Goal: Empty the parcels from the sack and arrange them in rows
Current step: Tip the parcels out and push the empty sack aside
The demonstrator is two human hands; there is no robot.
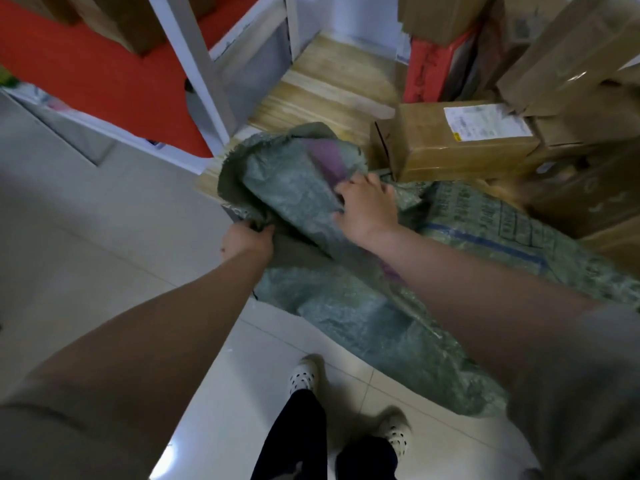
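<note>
A grey-green woven sack [339, 317] with a purple stripe lies on the tiled floor in front of me, its open mouth folded over at the far end. My left hand [246, 241] grips the sack's left edge near the mouth. My right hand [367, 206] holds a bunch of the fabric at the top of the mouth. A second green sack [485, 226] with blue print lies to the right. Nothing inside the sack shows.
A taped cardboard box [460, 143] with a white label stands just beyond the sacks, with more boxes [581, 84] stacked at the right. A white shelf frame [201, 81] with red panels rises at the left over a wooden step. My feet [304, 375] stand on the tiles.
</note>
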